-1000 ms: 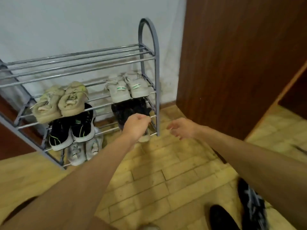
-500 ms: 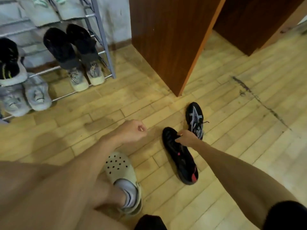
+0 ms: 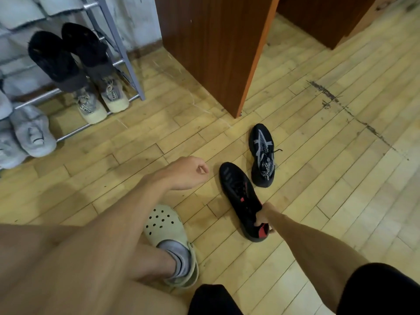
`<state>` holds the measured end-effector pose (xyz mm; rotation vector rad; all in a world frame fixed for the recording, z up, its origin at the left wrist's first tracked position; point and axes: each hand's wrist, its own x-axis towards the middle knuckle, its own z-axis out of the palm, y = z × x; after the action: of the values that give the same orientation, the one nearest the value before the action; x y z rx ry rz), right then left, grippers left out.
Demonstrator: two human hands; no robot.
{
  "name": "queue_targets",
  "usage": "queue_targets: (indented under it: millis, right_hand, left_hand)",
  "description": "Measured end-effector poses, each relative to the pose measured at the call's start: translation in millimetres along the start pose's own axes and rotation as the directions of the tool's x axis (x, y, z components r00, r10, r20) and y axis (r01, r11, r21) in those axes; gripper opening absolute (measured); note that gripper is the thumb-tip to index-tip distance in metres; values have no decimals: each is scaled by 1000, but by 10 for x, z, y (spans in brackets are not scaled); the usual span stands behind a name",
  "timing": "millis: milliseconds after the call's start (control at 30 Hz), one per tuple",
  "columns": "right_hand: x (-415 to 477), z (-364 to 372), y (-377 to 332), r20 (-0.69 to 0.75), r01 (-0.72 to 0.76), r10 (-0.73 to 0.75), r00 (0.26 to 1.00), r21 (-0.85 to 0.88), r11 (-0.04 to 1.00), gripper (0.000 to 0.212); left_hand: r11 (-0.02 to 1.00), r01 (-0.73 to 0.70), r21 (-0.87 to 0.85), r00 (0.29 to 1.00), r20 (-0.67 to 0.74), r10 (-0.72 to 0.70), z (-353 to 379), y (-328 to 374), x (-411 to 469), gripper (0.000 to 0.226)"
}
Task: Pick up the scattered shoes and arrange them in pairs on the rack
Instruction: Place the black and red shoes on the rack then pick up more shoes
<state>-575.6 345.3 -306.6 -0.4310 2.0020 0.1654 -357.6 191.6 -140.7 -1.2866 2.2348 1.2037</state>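
Two loose shoes lie on the wooden floor. A black shoe with red accents (image 3: 238, 194) lies lengthwise, and my right hand (image 3: 263, 218) grips its heel collar. Just beyond it sits a black sneaker with a grey pattern (image 3: 262, 153), untouched. My left hand (image 3: 186, 172) hovers over the floor left of the black and red shoe, fingers curled with nothing in them. The grey metal rack (image 3: 118, 42) stands at the upper left, with a black pair (image 3: 68, 55), a beige pair (image 3: 102, 101) and a grey pair (image 3: 31, 133) on it.
A brown wooden cabinet panel (image 3: 216, 48) stands right of the rack, its corner close to the patterned sneaker. My foot in a pale clog (image 3: 168, 235) rests on the floor below my left hand. A dark scuff line (image 3: 341, 105) crosses the boards at right.
The view swung from the rack down to the floor. My right hand slid from the middle of the black and red shoe to its heel and closed on it. My left hand stayed curled.
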Motion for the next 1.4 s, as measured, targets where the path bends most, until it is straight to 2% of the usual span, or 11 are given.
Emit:
queue_targets:
  millis: [133, 333, 467, 567, 667, 833, 933, 1033, 1167, 1300, 1400]
  right_hand:
    - [-193, -20, -148, 175, 29, -33, 984, 29, 999, 58]
    - [-623, -276, -690, 96, 283, -294, 951, 112, 953, 55]
    - [-1031, -558, -1172, 14, 449, -449, 893, 28, 893, 60]
    - [-1392, -776, -1583, -10, 577, -581, 814, -104, 810, 64]
    - [-1861, -901, -2074, -25, 685, -715, 698, -266, 678, 63]
    - [-2741, -816, -2807, -24, 773, -856, 517, -417, 478, 59]
    - [-3290, -584, -3181, -10, 787, -913, 409, -502, 358, 45]
    - [-3769, -221, -3550, 32, 762, -947, 319, -603, 237, 35]
    - [-4183, 436, -3908, 122, 783, -957, 264, -606, 139, 23]
    - [-4407, 1189, -4089, 242, 785, -942, 234, -618, 36, 27]
    - [-4399, 1740, -4148, 322, 782, -904, 281, -623, 21, 24]
  left_hand:
    - [998, 66, -1, 998, 7, -66, -32, -140, -55, 33]
    - [994, 113, 0, 991, -69, -112, -155, -139, -163, 31]
    - [993, 109, -51, 979, -170, -116, -529, -109, -348, 30]
    - [978, 97, -185, 923, -352, -158, -967, -167, -628, 25]
    - [979, 69, -190, 846, -509, -158, -1440, -289, -1026, 19]
    - [975, 100, -197, 726, -656, -207, -2039, -499, -1960, 13]
    - [961, 170, -217, 640, -718, -275, -2138, -775, -2578, 20]
    - [929, 203, -310, 570, -734, -369, -2072, -1171, -3154, 15]
    - [809, 145, -569, 456, -688, -565, -1797, -1812, -3690, 26]
    - [683, 111, -722, 439, -581, -685, -1403, -2455, -3967, 31]
    - [585, 110, -803, 430, -493, -757, -1083, -2916, -4003, 31]
